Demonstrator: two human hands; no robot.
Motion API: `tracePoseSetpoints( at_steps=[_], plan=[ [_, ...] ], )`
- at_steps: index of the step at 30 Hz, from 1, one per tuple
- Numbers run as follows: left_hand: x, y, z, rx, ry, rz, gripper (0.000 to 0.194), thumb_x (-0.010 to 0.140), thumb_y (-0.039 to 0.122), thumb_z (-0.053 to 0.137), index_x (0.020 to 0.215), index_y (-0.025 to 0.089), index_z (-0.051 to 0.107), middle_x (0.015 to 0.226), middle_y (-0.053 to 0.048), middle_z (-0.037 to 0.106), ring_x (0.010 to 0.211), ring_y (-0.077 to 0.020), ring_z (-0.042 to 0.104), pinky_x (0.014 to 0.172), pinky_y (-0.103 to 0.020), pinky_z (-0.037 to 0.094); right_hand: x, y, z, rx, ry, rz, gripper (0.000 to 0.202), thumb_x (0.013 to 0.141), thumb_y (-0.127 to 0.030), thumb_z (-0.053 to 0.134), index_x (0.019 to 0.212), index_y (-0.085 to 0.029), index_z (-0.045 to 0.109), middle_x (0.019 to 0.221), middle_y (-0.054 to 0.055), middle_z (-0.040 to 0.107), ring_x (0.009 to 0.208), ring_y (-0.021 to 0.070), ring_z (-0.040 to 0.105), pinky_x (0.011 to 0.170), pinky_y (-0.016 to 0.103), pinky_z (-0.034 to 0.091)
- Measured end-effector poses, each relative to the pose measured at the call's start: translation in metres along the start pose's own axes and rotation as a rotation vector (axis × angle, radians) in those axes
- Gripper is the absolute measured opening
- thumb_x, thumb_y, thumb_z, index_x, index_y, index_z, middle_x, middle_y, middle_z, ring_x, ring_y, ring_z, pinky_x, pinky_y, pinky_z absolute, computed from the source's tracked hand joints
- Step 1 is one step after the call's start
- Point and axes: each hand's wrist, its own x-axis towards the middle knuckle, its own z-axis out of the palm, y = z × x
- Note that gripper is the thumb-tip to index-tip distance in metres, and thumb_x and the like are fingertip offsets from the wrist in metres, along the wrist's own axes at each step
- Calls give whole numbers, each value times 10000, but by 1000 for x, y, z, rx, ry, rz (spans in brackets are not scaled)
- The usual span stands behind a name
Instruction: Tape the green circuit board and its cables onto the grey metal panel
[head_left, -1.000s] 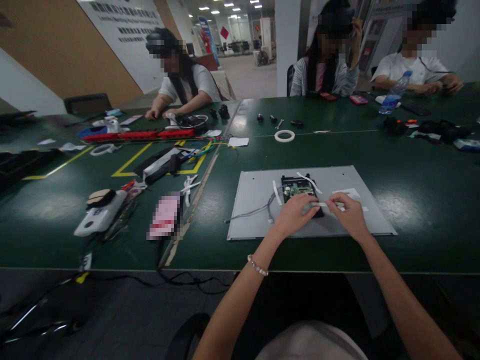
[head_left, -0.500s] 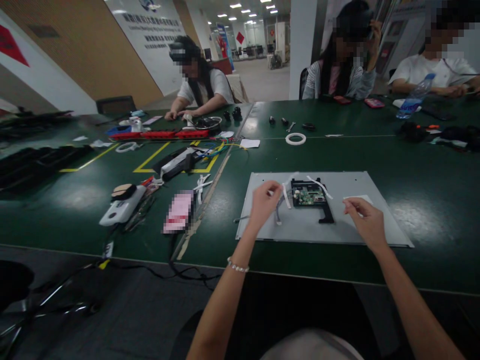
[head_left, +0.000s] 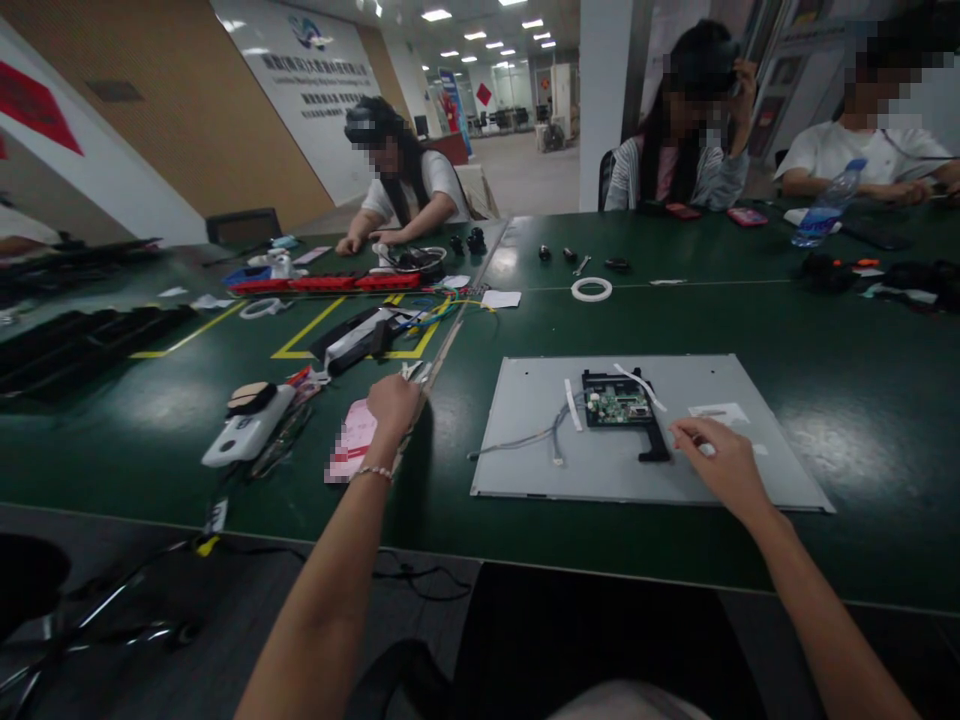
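Note:
My left hand [head_left: 394,405] is over the pink phone-like item [head_left: 352,445], its back toward me. Its curled fingers reach the small pile of white strips [head_left: 417,371]; what they pinch, if anything, is hidden. Over the right part of the grey flat panel [head_left: 517,475] hovers my right hand [head_left: 712,450], thumb and forefinger brought together; I cannot make out anything between them. A green circuit board [head_left: 619,404] in a black bracket [head_left: 656,440] lies on the panel. White strips [head_left: 573,405] lie left of and across the bracket, and a grey cable [head_left: 525,440] runs off leftward.
Left of the phone-like item lies a white device [head_left: 247,435]. Beyond are a black-and-silver part [head_left: 360,335], red trays [head_left: 322,284], a tape roll [head_left: 592,289] and a wrench [head_left: 582,265]. Several people sit across the table, a water bottle [head_left: 829,205] near one.
My left hand has moved left from beside the circuit board to the pile of white strips. My right hand has shifted slightly left and down over the panel. The view has tilted slightly up.

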Motion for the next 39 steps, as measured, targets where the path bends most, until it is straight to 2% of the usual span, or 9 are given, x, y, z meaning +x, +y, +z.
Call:
tracePoseSetpoints(
  at_steps=[8,12,15,22,26,28,30,34,39],
  plan=[
    [20,20,-6,288,-17,169,184,823,91,474,864,31,644,1059,-220,627,1100,-328,463,910,-453,323,0,0,3,-105,-75,-137,194,908,-306,466,947,-209,630,915,50,669,843,193,601,776,343,467],
    [32,53,-17,293,-28,315,228,836,70,437,917,23,644,1070,-236,615,1097,-331,476,899,-446,332,1,1,7,-112,-64,-167,179,908,-294,474,963,-221,627,937,50,670,868,203,608,806,362,473],
    [42,106,-22,231,-27,453,271,845,81,416,1010,60,630,1099,-212,603,1096,-321,493,895,-425,354,1,2,10,-124,-76,-202,162,910,-275,481,978,-226,619,939,45,670,867,202,611,805,367,478],
    [52,267,-6,29,-30,752,385,890,185,434,1272,174,478,1315,-129,490,1196,-261,430,972,-381,365,4,-4,14,-203,-70,-255,152,916,-224,472,961,-211,617,912,50,668,850,203,616,780,369,484],
    [62,325,15,-37,-43,817,456,901,140,389,1355,176,388,1411,-130,406,1271,-252,359,1014,-408,349,7,-7,16,-238,-55,-278,151,917,-200,468,950,-209,616,855,46,666,784,196,610,750,365,480],
    [69,339,26,-47,-74,837,476,898,139,395,1372,181,375,1461,-129,353,1313,-264,313,1033,-443,335,7,-8,17,-242,-49,-274,150,915,-192,470,959,-213,612,837,43,664,767,198,605,741,367,473],
    [75,346,38,-40,-137,856,446,884,179,458,1330,189,436,1445,-129,385,1319,-282,309,1044,-482,319,7,-8,17,-232,-39,-268,145,913,-192,477,975,-216,606,824,41,662,750,198,602,735,370,465],
    [75,343,57,-27,-245,865,383,872,205,501,1254,171,510,1323,-145,517,1256,-271,400,1047,-497,310,3,-7,14,-223,-12,-262,133,908,-200,497,995,-226,594,841,41,671,769,204,606,751,378,454],
    [69,342,68,-35,-236,863,455,885,152,438,1341,162,433,1381,-149,462,1282,-268,381,1089,-531,226,-2,-2,15,-226,-15,-330,122,913,-231,513,999,-215,598,879,40,680,806,197,611,799,364,446]
  ],
)
